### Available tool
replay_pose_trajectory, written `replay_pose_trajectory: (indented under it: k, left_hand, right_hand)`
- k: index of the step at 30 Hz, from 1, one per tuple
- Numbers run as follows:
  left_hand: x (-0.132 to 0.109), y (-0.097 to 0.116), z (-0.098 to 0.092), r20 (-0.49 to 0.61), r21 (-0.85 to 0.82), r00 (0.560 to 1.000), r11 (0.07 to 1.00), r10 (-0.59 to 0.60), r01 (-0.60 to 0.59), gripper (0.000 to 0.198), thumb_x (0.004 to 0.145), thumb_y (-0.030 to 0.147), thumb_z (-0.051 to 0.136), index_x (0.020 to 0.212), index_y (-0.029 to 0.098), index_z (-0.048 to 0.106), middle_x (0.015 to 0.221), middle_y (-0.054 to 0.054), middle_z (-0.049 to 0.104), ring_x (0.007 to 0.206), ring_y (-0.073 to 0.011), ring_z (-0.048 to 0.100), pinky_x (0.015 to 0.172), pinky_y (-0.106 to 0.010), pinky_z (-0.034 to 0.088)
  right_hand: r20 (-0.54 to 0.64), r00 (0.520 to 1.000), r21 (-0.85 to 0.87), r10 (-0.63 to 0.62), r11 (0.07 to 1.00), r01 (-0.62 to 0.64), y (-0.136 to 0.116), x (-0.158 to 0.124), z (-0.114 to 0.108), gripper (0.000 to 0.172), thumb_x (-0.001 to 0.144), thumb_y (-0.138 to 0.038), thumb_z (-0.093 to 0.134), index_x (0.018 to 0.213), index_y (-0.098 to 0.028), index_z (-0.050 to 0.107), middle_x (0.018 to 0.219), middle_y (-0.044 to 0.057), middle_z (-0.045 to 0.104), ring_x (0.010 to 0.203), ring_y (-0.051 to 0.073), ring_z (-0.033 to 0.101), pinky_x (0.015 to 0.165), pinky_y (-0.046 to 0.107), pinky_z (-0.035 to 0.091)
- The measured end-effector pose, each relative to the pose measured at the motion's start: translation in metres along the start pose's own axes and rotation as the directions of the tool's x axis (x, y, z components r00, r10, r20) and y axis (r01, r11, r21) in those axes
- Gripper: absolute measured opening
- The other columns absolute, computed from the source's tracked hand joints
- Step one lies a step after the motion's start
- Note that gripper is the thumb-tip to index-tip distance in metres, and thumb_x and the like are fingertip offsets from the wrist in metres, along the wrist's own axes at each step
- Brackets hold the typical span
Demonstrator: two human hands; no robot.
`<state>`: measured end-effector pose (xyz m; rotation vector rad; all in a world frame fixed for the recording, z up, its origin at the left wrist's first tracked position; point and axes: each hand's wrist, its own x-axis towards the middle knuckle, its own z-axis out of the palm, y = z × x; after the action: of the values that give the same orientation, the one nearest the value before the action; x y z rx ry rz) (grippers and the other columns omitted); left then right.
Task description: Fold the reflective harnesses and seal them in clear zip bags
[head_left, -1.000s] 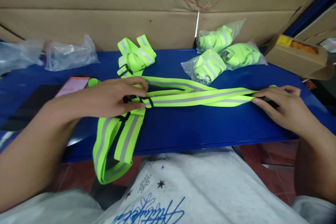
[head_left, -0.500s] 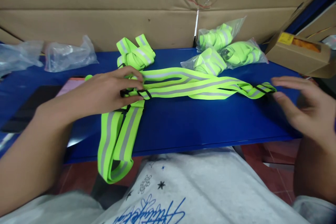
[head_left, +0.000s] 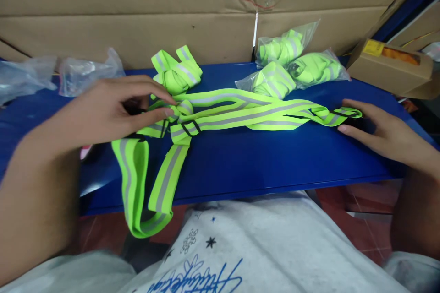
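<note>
A neon-yellow reflective strap (head_left: 240, 117) with a grey stripe and black buckles lies stretched across the blue table. My left hand (head_left: 130, 105) is closed at its left end, thumb and forefinger pinching near a bunched part of the strap. Below this hand, a loop of the strap hangs over the table's front edge. At the strap's right end, my right hand (head_left: 381, 130) has thumb and forefinger apart around a black buckle (head_left: 340, 113), gripping nothing firmly. The lower fingers of my left hand are partly hidden.
Behind my left hand sits a coiled neon strap (head_left: 178, 73). Several bagged straps (head_left: 275, 80) lie at the back right, beside an open cardboard box (head_left: 392, 66). Clear plastic bags (head_left: 89, 73) lie at the back left. A cardboard wall (head_left: 137, 36) rises behind the table (head_left: 227, 160).
My left hand has shifted left, uncovering a buckle and spreading the hanging loop wider. My right hand has moved left, its fingers now around the strap's right end.
</note>
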<state>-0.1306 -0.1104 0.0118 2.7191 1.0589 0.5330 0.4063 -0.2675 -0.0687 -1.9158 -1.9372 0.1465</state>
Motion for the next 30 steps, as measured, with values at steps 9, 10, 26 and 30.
replay_pose_trajectory:
  k: [9,10,26,30]
  left_hand:
    - [0.016,0.007,0.05,0.297,0.127,0.954,0.988,0.048,-0.089,0.064,0.11,0.063,0.035,0.165,0.033,0.046,0.167,-0.003,0.052,0.109,-0.0229,0.076,0.096,-0.032,0.058]
    - [0.017,0.005,0.055,0.316,0.153,0.948,0.984,0.035,-0.088,0.066,0.109,0.065,0.031,0.164,0.032,0.048,0.166,-0.002,0.053,0.124,-0.0266,0.072,0.104,-0.036,0.056]
    - [0.01,0.009,0.054,0.182,0.11,0.966,0.972,0.184,-0.206,0.034,0.103,0.046,0.055,0.099,0.026,0.082,0.118,-0.005,0.075,0.073,-0.0141,0.066,0.064,-0.027,0.047]
    - [0.014,0.001,0.03,0.194,-0.239,0.964,0.962,0.182,-0.134,0.024,0.099,0.037,0.064,0.089,0.019,0.077,0.111,-0.007,0.071,0.09,-0.0158,0.067,0.08,-0.027,0.053]
  right_hand:
    - [-0.142,0.974,0.069,-0.178,0.98,0.189,0.002,0.004,0.007,0.053,0.086,-0.056,0.079,0.128,-0.028,0.063,0.128,0.009,0.064,0.118,0.031,0.064,0.103,0.047,0.052]
    - [-0.148,0.974,0.088,-0.174,0.978,0.188,0.002,0.003,0.006,0.052,0.086,-0.051,0.079,0.13,-0.029,0.063,0.129,0.009,0.063,0.119,0.031,0.064,0.104,0.047,0.052]
    - [-0.254,0.92,-0.115,-0.297,0.954,0.276,-0.017,-0.006,-0.006,0.026,0.087,-0.025,0.066,0.112,-0.023,0.07,0.12,0.012,0.069,0.113,0.031,0.069,0.099,0.045,0.053]
    - [-0.263,0.895,-0.199,-0.361,0.928,0.316,-0.015,-0.009,-0.005,0.02,0.086,-0.018,0.058,0.105,-0.025,0.061,0.108,0.007,0.076,0.101,0.029,0.073,0.09,0.042,0.05]
